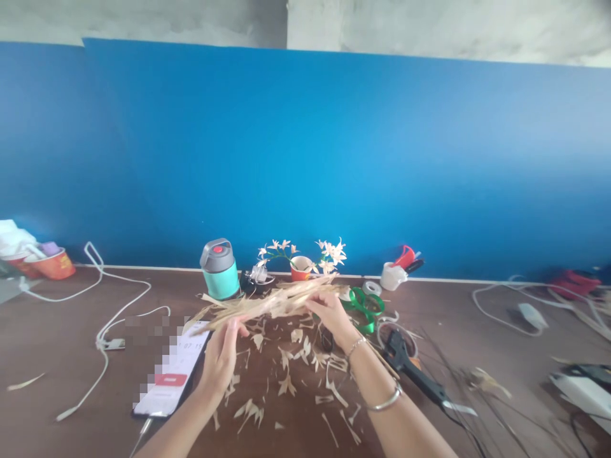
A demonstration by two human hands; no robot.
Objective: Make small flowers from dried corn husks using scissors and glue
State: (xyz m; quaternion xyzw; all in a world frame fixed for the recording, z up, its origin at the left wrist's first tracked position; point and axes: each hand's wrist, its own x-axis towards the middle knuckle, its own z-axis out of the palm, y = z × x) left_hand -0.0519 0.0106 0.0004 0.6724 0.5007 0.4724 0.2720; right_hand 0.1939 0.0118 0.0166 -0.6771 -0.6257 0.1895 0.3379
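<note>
Both my hands hold a bundle of dry straw-coloured leaf strips [267, 304] above the brown table [57, 331]. My left hand [220, 356] pinches the bundle's left part from below, fingers closed. My right hand [331, 315] grips its right part, fingers curled round the strips. Cut leaf scraps [291, 375] lie scattered on the table under the hands. A phone [174, 372] with a lit screen lies just left of my left hand.
A teal flask [219, 270], an orange cup of handmade flowers [300, 264], green ribbon [365, 308], a white tape roll [371, 287] and a white cup of tools [394, 273] stand behind. A black glue gun [410, 369] lies right. White cables [109, 318] trail left and right. A blue wall [305, 159] stands behind.
</note>
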